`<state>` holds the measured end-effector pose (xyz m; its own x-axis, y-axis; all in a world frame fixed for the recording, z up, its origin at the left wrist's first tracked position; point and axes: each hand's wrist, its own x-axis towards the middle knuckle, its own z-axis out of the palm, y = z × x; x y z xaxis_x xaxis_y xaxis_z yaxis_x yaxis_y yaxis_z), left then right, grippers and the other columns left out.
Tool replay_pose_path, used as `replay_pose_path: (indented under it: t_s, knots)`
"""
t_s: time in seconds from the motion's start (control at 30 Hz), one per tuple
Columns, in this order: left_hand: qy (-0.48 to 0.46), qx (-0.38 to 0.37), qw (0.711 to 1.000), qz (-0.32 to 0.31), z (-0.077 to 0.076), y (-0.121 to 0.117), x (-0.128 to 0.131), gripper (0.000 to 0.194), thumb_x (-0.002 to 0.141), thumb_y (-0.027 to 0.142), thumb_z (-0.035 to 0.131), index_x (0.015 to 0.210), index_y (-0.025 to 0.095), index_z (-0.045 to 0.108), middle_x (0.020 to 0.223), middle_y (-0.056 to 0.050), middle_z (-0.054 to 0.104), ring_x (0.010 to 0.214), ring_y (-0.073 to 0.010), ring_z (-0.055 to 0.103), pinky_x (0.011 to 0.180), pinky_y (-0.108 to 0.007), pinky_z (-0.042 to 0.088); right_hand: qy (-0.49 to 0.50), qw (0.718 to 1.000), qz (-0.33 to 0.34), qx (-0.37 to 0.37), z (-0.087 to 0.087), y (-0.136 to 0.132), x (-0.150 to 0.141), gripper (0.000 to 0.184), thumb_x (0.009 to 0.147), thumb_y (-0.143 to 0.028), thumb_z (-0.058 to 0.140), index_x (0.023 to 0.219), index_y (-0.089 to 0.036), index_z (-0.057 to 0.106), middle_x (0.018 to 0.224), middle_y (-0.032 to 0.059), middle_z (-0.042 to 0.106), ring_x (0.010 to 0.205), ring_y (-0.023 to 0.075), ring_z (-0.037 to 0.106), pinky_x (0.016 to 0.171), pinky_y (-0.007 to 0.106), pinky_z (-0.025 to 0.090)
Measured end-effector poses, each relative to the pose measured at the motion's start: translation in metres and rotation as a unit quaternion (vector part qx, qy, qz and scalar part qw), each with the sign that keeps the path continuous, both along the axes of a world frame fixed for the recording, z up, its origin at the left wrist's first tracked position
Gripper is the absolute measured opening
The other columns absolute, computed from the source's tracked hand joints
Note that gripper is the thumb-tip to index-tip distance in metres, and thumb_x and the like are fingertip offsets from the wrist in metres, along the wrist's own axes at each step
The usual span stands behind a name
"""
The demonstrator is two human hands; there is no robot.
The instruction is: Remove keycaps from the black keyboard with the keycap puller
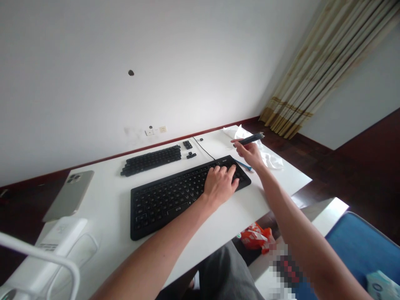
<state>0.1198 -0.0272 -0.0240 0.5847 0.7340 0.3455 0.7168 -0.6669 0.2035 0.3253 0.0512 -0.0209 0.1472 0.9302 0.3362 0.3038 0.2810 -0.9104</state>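
Note:
A black keyboard (168,198) lies across the white table with its keycaps off over much of its face. My left hand (219,182) rests on its right part, palm down, fingers bent and apart, holding nothing. Beyond the keyboard's right end, my right hand (250,153) is raised above the table, closed round a dark pen-shaped tool (252,138); its exact kind is unclear. A thin blue tool (243,165) lies by the keyboard's right edge. Removed keycaps stand in rows (153,159) behind the keyboard, with smaller groups (187,144) to their right.
At left are a phone (70,193) and a white power strip (53,246) with cables. Crumpled white plastic (271,156) lies at the table's right edge. Below are an orange bag (256,237) and a blue seat (359,241). The wall (187,62) stands behind.

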Motion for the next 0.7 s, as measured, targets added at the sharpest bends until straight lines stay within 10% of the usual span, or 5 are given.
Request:
replay_pose_path:
  t_s: [0.3,0.7]
  knots:
    - [0.0,-0.011,0.997,-0.08,-0.001,0.004,0.0,0.024,0.106,0.035,0.055,0.117,0.021,0.071,0.094,-0.007,0.08,0.093,-0.026,0.073,0.088,-0.04,0.054,-0.065,0.994,0.083,-0.009,0.013,-0.014,-0.013,0.023,0.093,-0.048,0.069,0.101,-0.027,0.068,0.085,0.0034,0.077,0.077,0.0224,0.071,0.071,0.036,0.057]
    - [-0.009,-0.007,0.997,-0.073,0.001,0.003,-0.002,0.029,0.103,0.037,0.059,0.123,0.019,0.071,0.101,-0.011,0.08,0.093,-0.0269,0.075,0.089,-0.041,0.058,-0.32,0.939,0.123,-0.005,0.034,-0.055,-0.024,0.021,0.095,-0.046,0.071,0.1,-0.027,0.068,0.083,0.0029,0.075,0.074,0.0244,0.068,0.07,0.035,0.052]
